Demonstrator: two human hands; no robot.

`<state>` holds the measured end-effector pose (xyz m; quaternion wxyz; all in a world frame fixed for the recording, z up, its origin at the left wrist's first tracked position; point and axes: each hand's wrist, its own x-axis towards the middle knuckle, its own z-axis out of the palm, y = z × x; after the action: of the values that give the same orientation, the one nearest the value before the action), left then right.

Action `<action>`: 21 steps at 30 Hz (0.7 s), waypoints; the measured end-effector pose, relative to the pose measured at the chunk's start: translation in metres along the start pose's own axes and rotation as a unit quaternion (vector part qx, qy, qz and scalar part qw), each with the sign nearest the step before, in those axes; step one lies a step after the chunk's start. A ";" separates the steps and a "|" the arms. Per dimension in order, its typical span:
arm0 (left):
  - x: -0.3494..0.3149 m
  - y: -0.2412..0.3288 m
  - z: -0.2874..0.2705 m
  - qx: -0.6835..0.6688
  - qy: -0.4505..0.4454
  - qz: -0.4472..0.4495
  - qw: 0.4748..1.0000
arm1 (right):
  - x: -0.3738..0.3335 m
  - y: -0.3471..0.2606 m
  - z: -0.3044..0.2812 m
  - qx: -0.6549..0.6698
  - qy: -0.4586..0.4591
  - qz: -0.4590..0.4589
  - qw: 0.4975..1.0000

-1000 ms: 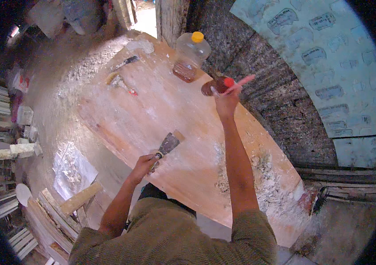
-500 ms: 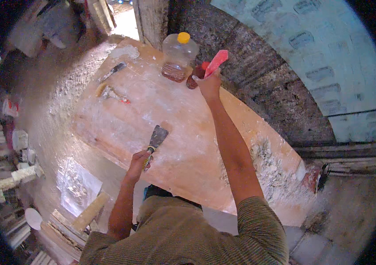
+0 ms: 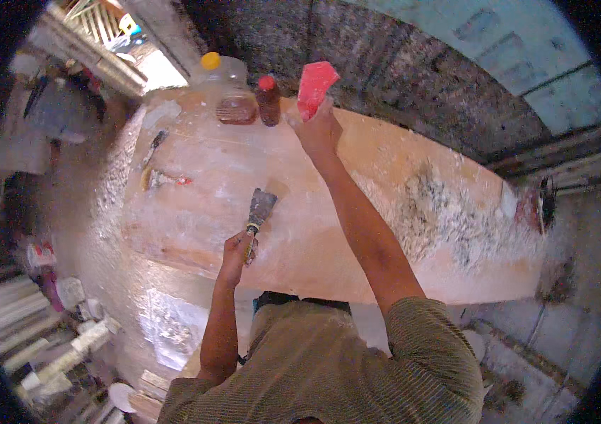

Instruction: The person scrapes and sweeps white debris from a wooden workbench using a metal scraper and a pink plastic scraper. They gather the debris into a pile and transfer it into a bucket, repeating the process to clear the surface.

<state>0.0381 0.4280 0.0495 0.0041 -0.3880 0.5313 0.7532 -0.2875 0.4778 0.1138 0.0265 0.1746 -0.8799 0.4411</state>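
The left hand (image 3: pixel 238 249) grips the scraper (image 3: pixel 263 203) over the near edge of the tabletop (image 3: pixel 219 161), its blade pointing away from the body, long axis leaning slightly right. The right hand (image 3: pixel 320 128) grasps the narrow end of the red flat tool (image 3: pixel 316 83), wide end upward by the far edge, right of the dark bottle (image 3: pixel 269 102); open tabletop separates scraper and bottle.
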 end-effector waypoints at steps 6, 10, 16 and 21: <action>0.019 0.013 0.010 0.043 -0.006 -0.014 0.999 | -0.118 0.089 -0.008 -0.238 -0.144 0.108 0.955; 0.053 0.039 0.042 0.139 -0.070 -0.022 0.987 | -0.146 0.151 -0.035 -0.313 -0.151 0.196 0.917; 0.160 0.058 0.092 0.432 -0.232 -0.063 0.869 | -0.179 0.208 -0.162 -0.396 -0.018 0.288 0.872; 0.198 0.042 0.201 0.456 -0.368 0.015 0.810 | -0.213 0.184 -0.196 -0.338 0.003 0.292 0.895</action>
<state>-0.2344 0.4906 -0.0067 0.3646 -0.0273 0.7781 0.5108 -0.1693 0.7935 0.0492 -0.0440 -0.1109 -0.9872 0.1058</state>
